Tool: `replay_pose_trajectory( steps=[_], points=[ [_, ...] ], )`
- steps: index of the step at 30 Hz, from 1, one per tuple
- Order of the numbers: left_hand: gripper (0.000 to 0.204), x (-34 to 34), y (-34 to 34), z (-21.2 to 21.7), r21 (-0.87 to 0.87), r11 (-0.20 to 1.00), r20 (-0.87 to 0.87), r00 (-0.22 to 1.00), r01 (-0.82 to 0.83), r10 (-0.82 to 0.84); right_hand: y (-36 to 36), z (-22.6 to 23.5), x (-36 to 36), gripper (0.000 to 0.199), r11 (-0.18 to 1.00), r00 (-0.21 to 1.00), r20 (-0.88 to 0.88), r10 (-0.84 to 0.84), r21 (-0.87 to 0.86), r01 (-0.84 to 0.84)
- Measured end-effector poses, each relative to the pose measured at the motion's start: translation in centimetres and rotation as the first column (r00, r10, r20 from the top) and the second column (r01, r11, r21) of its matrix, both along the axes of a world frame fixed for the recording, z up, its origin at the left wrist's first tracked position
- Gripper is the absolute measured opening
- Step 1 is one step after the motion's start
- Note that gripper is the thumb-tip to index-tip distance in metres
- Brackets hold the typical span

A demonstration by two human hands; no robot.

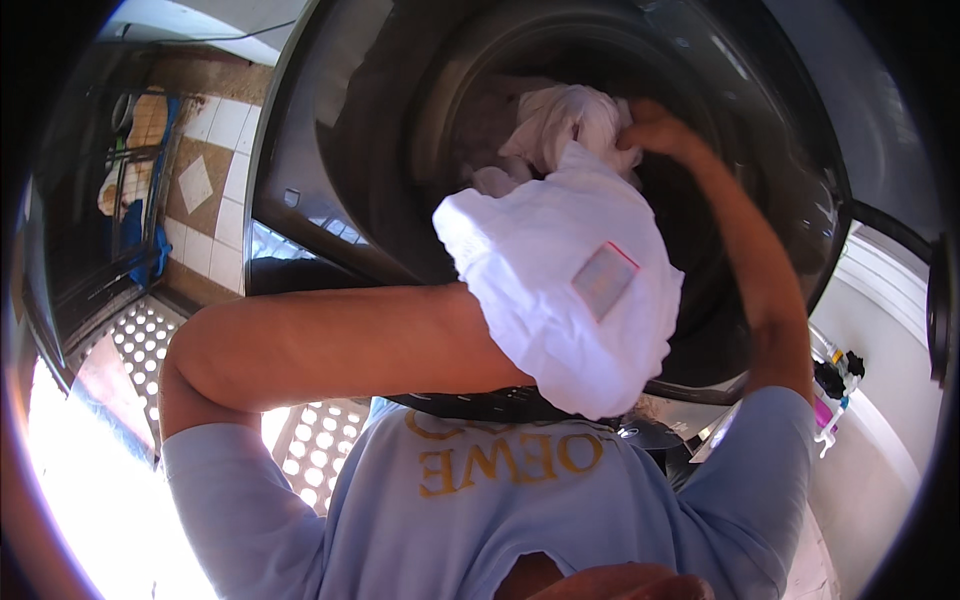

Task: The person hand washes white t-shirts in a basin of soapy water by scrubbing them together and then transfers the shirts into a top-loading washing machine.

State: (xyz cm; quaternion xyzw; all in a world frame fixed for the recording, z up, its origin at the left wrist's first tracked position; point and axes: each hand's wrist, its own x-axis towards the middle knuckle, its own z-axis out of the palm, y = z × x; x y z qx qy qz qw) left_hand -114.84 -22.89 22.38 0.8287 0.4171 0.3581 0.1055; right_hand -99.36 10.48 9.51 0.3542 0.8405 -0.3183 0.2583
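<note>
A white cloth [570, 270] with a grey, red-edged patch is bunched in front of the round mouth of a dark laundry machine [290, 150]. My left forearm [350, 340] crosses from the left and runs under this cloth, which covers my left hand, so its fingers are hidden. Beyond it, my right hand [655, 132] reaches into the opening with its fingers curled on the right side of the gathered white fabric [570, 120]. Paler fabric [490, 130] lies deeper in the shadowed drum, its outline hard to make out.
Brown and white tiles [215, 130] show at the left, beside a dark rack or cage [120, 190]. A perforated panel [320, 440] lies below my left arm. Several small coloured items [835, 385] are by the pale wall [870, 350] at the right.
</note>
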Motion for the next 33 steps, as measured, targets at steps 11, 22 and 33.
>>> replay_pose_trajectory(
  steps=[11,22,33],
  points=[
    [0.032,1.5,1.6,-0.4,0.023,1.000,-0.069,0.998,0.009,-0.007,-4.4,1.6,0.1,0.033,0.949,0.916,-0.398,-0.056,0.264,0.173],
    [0.032,-0.1,5.5,0.4,0.101,0.990,-0.167,0.979,-0.099,0.115,-5.7,9.8,3.6,0.026,0.895,0.655,-0.638,-0.405,-0.132,0.425],
    [0.038,-4.9,8.9,12.4,0.191,0.967,-0.276,0.935,-0.172,0.221,-12.5,20.6,11.4,0.011,0.712,-0.044,-0.949,-0.313,-0.265,0.650]
  ],
)
